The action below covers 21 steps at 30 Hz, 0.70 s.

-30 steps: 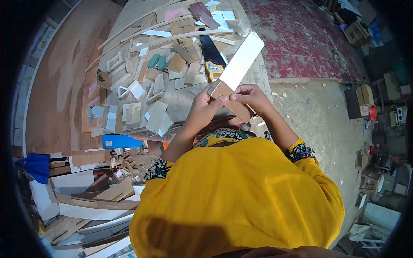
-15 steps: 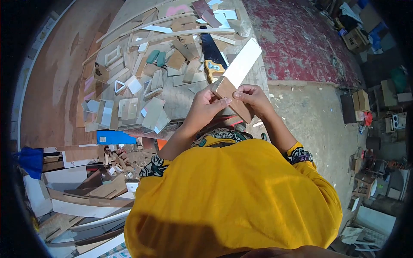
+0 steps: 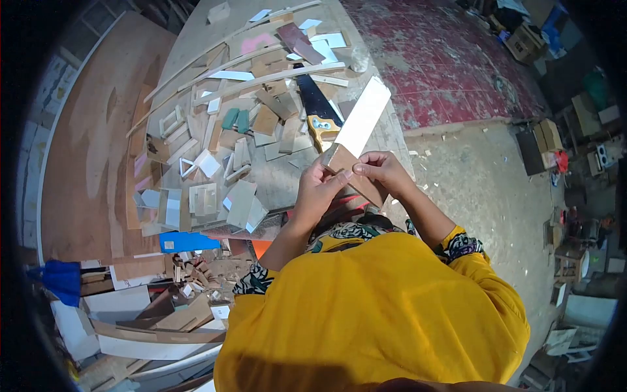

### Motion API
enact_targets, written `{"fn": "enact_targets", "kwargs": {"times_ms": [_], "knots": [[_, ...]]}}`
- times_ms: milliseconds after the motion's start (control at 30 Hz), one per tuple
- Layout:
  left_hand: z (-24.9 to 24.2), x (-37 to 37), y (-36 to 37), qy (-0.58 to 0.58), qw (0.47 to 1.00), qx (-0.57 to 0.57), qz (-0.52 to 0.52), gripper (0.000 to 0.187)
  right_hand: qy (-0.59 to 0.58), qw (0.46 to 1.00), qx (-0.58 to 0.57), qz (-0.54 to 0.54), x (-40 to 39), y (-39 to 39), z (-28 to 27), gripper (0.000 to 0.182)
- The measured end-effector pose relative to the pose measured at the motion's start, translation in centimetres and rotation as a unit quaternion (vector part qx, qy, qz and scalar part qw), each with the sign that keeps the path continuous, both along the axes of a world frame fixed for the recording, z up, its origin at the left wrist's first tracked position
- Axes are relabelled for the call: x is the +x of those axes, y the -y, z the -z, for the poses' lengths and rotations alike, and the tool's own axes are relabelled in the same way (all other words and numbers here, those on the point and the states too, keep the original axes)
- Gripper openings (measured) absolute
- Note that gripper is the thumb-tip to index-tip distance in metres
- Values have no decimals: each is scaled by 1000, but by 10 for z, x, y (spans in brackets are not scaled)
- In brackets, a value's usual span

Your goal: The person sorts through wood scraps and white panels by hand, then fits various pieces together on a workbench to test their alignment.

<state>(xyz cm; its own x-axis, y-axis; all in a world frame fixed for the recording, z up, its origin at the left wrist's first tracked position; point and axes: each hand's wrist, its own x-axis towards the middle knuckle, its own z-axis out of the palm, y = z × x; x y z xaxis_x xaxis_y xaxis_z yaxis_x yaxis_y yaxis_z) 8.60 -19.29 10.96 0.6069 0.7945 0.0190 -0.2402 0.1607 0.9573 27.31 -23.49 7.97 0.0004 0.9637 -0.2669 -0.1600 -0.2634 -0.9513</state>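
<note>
In front of my chest I hold an angled wooden piece in both hands. One leg is a brown board [image 3: 373, 190], the other a white strip [image 3: 366, 112] slanting up to the right, and they meet at a corner. My left hand [image 3: 318, 194] grips the brown board from the left, thumb lying across its face. From the other side my right hand [image 3: 386, 175] pinches its edge between thumb and fingers. Just beyond the corner, a handsaw [image 3: 315, 97] with a yellowish handle lies on the worktable [image 3: 281, 171].
Wood offcuts [image 3: 264, 122], two green blocks [image 3: 236, 120] and long thin strips [image 3: 271, 81] cover much of the table. A large plywood sheet [image 3: 98, 144] stands at left. Below it lies a scrap pile [image 3: 176, 313]. Concrete floor [image 3: 470, 176] extends along the right.
The whole view has shifted, so the table sits slightly lower in it. Both hands keep the same hold on the angled wooden piece.
</note>
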Motion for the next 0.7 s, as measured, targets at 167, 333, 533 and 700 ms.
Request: {"fn": "enact_targets", "kwargs": {"times_ms": [167,333,533,700], "knots": [[18,12,-3,13,999,-22,-24,33,-15,999,0,30,-1,7,-2,16],[38,17,-13,62,988,-139,-19,39,75,997,-2,20,5,10,27,34],[73,22,-47,79,975,-209,-18,38,136,990,7,-35,22,26,38,48],[89,41,-64,104,949,-299,-13,34,83,996,-16,14,48,42,51,52]]}}
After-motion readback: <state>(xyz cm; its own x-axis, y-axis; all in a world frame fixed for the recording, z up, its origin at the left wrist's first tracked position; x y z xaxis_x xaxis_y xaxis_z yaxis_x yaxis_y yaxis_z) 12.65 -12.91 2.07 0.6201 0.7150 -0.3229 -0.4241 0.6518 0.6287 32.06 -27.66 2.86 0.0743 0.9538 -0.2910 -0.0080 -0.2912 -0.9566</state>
